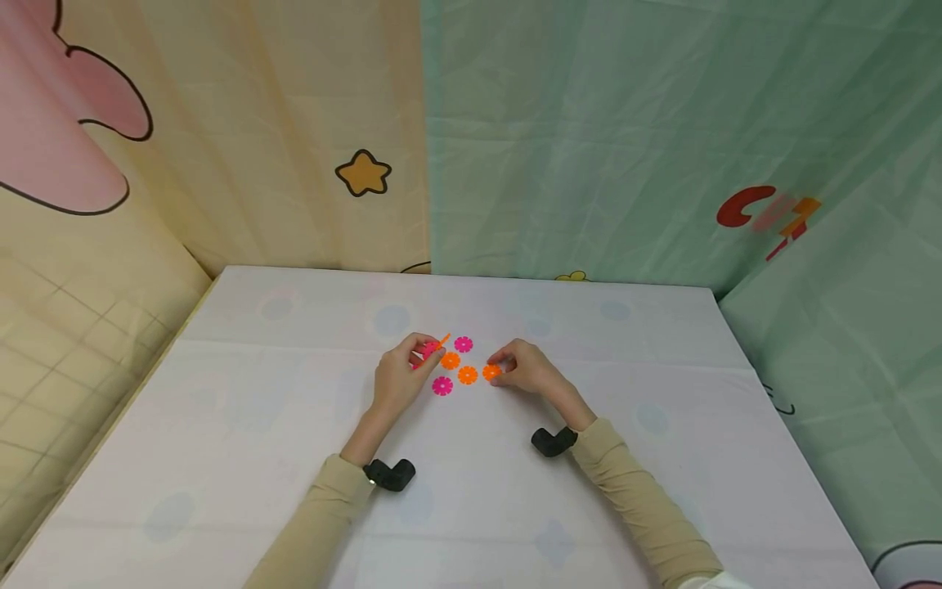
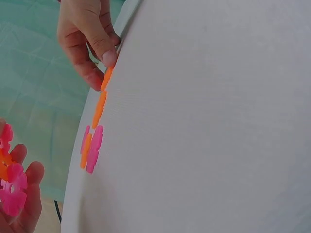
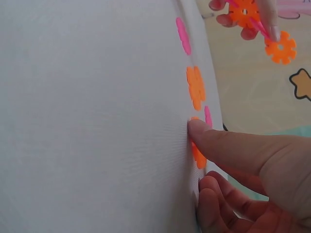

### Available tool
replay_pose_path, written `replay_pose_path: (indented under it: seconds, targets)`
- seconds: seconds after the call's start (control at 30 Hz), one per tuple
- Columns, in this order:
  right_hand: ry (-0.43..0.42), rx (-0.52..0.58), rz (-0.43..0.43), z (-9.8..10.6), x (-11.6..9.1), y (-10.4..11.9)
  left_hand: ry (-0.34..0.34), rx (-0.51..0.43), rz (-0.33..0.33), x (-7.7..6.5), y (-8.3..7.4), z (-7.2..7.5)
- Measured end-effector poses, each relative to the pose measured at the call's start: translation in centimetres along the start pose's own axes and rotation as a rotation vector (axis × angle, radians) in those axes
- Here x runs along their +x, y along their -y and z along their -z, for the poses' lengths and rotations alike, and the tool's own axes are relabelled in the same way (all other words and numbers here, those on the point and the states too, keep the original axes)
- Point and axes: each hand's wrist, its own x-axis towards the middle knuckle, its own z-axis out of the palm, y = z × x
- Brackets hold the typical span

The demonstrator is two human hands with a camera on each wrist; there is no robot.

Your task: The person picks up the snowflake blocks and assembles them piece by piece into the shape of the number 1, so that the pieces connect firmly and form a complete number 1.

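Note:
My left hand (image 1: 397, 378) holds a small cluster of notched plastic discs above the table, pinched between thumb and fingers. Pink discs (image 2: 13, 190) and orange discs (image 3: 281, 47) are slotted together in it at angles. Thumb and fingertips of my right hand (image 1: 526, 368) pinch an orange disc (image 1: 491, 372) right at the tabletop. Between the hands lie loose discs: an orange disc (image 1: 467, 375) beside the gripped one, another orange disc (image 1: 450, 361), a pink disc (image 1: 464, 344) behind and a pink disc (image 1: 442, 385) in front.
A pale patterned cloth covers the table (image 1: 294, 425), whose far edge meets printed curtains (image 1: 574, 147). Each wrist wears a black camera mount, the left mount (image 1: 390, 474) and the right mount (image 1: 553, 442).

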Motion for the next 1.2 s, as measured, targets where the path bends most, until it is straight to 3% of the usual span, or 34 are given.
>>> replay_pose_path:
  seconds: [1.2]
  targets:
    - [0.028, -0.091, 0.014, 0.11, -0.06, 0.55, 0.003, -0.007, -0.004, -0.2, -0.52, 0.21]
